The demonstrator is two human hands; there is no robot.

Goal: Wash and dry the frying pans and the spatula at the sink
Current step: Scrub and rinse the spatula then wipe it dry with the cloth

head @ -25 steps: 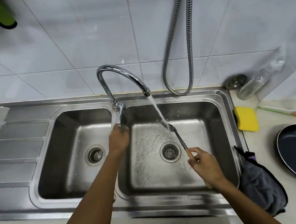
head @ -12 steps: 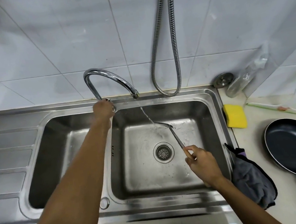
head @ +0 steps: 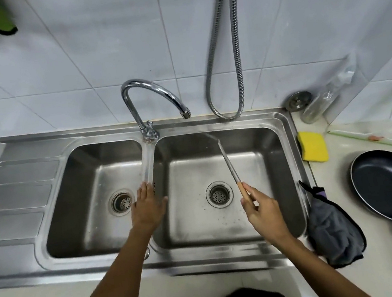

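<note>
Bright, cool, even light leaves only soft shadows in the basins of the sink (head: 218,254) under the left hand (head: 148,207) and the right hand (head: 262,208). Glare streaks the steel rim nearer than the wrists and the faucet (head: 153,91) beyond the left hand. The tip of the spatula (head: 229,166), beyond the right hand, is smeared, and the bottle (head: 322,101) far to its right is blurred. The wall tiles (head: 75,64) bow toward the frame edges.

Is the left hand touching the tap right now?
Apart. The head view shows the left hand low over the sink's divider, with bare steel between it and the tap.
</note>
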